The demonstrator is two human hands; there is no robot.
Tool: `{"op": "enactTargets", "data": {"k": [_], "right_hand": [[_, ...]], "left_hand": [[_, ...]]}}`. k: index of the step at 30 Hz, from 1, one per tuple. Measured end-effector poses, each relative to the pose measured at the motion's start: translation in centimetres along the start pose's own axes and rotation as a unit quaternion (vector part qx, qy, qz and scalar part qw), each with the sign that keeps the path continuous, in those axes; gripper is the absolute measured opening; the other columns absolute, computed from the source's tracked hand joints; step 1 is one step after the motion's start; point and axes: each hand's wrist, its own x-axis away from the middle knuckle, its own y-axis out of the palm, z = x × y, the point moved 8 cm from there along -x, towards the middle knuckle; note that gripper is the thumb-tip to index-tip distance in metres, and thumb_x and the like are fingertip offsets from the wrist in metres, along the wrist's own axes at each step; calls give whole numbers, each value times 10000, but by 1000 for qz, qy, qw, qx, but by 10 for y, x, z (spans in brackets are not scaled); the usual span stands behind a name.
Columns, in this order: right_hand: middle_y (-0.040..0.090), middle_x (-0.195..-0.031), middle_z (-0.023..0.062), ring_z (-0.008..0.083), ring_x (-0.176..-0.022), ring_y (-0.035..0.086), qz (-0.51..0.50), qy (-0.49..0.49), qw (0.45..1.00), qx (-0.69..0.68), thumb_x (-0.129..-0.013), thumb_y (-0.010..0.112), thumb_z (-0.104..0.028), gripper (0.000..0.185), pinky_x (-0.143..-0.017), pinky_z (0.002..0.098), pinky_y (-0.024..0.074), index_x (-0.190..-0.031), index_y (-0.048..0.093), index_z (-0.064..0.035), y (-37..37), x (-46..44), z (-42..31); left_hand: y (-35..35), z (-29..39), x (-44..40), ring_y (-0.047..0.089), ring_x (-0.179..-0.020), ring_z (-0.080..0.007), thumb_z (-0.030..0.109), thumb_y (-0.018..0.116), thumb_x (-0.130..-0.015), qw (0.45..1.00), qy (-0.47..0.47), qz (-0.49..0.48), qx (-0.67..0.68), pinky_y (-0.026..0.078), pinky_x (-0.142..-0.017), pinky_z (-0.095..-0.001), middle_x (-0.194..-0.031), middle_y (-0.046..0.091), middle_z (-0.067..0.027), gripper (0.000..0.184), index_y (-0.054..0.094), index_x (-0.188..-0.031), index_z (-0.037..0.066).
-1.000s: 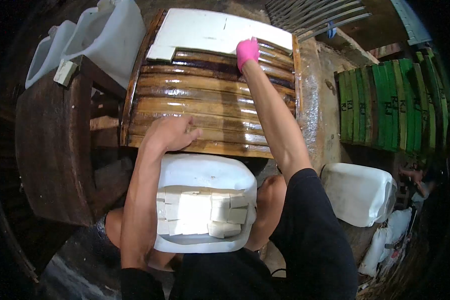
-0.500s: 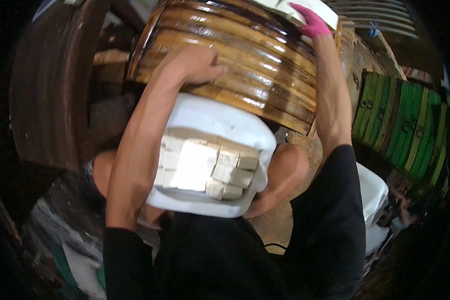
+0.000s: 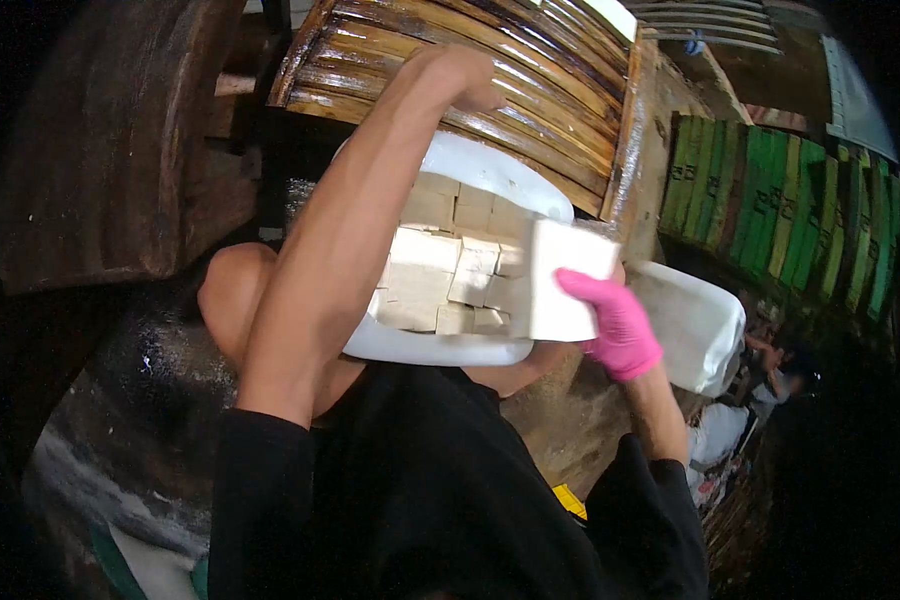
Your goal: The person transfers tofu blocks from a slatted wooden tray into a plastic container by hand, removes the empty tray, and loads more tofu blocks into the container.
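Observation:
My right hand [image 3: 615,320], in a pink glove, grips a pale tofu block [image 3: 568,270] over the right rim of a white plastic tub [image 3: 440,348]. The thumb lies across the block's face. Inside the tub, several cut tofu pieces [image 3: 425,275] are packed side by side; my left forearm hides part of its left side. My bare left hand [image 3: 465,80] is over a wet slatted wooden board [image 3: 560,125] beyond the tub. Its fingers are curled and mostly hidden, and I cannot see what they hold, if anything.
Part of a white slab [image 3: 615,18] shows at the board's top edge. Green wooden boards [image 3: 770,205] stand in a row at right, and a second white plastic container [image 3: 690,325] lies nearer. A dark wooden piece [image 3: 90,150] rises at left. My knees flank the tub.
My right hand has come from the far top of the board back toward the tub, now with a tofu block in it. The left hand stays curled over the board; the view has shifted.

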Motion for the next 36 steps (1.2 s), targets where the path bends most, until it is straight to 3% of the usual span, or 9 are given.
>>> {"op": "enactTargets", "data": {"k": [4, 11, 14, 20, 21, 27, 30, 33, 36], "right_hand": [[673, -1166, 72, 151, -1071, 664, -91, 44, 993, -62, -922, 693, -128, 391, -932, 300, 546, -1276, 585, -2, 68, -21, 32], [712, -1034, 61, 138, -858, 660, 184, -114, 975, 52, -842, 770, -91, 352, -710, 304, 536, -1170, 661, -23, 19, -109, 41], [713, -1028, 50, 139, -851, 648, 184, -128, 971, 84, -820, 779, -88, 288, -706, 294, 511, -1093, 718, -23, 17, -124, 41], [710, -1115, 92, 184, -1036, 648, 78, -136, 982, 105, -884, 660, -55, 268, -888, 330, 508, -1142, 719, -18, 24, -144, 34], [697, -1168, 107, 202, -1098, 631, 115, -88, 985, 95, -910, 608, -67, 288, -972, 326, 480, -1172, 708, 0, 23, -137, 36], [719, -1070, 85, 180, -989, 627, 114, -219, 962, 114, -905, 626, -128, 218, -888, 312, 481, -1053, 748, -25, 11, -155, 44], [707, -967, 101, 177, -943, 617, 187, -167, 940, 232, -904, 618, -117, 201, -846, 304, 486, -1047, 725, -26, 23, -130, 33], [683, -990, 106, 197, -955, 610, 171, -80, 972, 142, -915, 598, -117, 256, -846, 314, 483, -1132, 661, 4, -2, -121, 43], [663, -1075, 117, 228, -1001, 608, 215, -239, 940, 116, -935, 561, -135, 337, -844, 341, 483, -1227, 586, 32, 17, -89, 34]], "left_hand": [[14, -4, -10, 663, -1124, -324, 433, 609, -907, 1000, 6, -2, 1, 530, -950, -441, -1211, 699, -144, 456, 716, -1196, 98], [15, -5, -3, 721, -960, -271, 186, 612, -823, 997, 25, 43, 64, 567, -845, -410, -1041, 737, -161, 304, 755, -1048, 41], [12, -1, 3, 725, -933, -275, 180, 607, -818, 997, 18, 30, 64, 571, -826, -409, -1010, 740, -158, 290, 759, -1021, 39], [8, 5, 3, 724, -911, -279, 219, 653, -808, 996, 46, 48, 65, 572, -818, -413, -979, 740, -167, 285, 762, -994, 32], [8, 3, 0, 724, -916, -280, 232, 661, -806, 996, 39, 46, 58, 571, -824, -416, -987, 740, -168, 296, 762, -1003, 36], [10, 3, -9, 718, -984, -301, 365, 660, -864, 997, 47, 51, 44, 566, -871, -435, -1070, 736, -163, 383, 754, -1067, 53], [11, 1, -9, 703, -1046, -306, 414, 648, -892, 996, 54, 67, 22, 560, -904, -438, -1136, 722, -162, 436, 737, -1126, 57], [11, -1, -2, 681, -1047, -364, 455, 660, -877, 996, 56, 60, 46, 530, -925, -448, -1110, 710, -222, 456, 746, -1070, 51], [4, 1, 9, 677, -1048, -372, 457, 651, -886, 996, 51, 49, 52, 529, -912, -449, -1120, 707, -218, 459, 739, -1078, 49]]}}
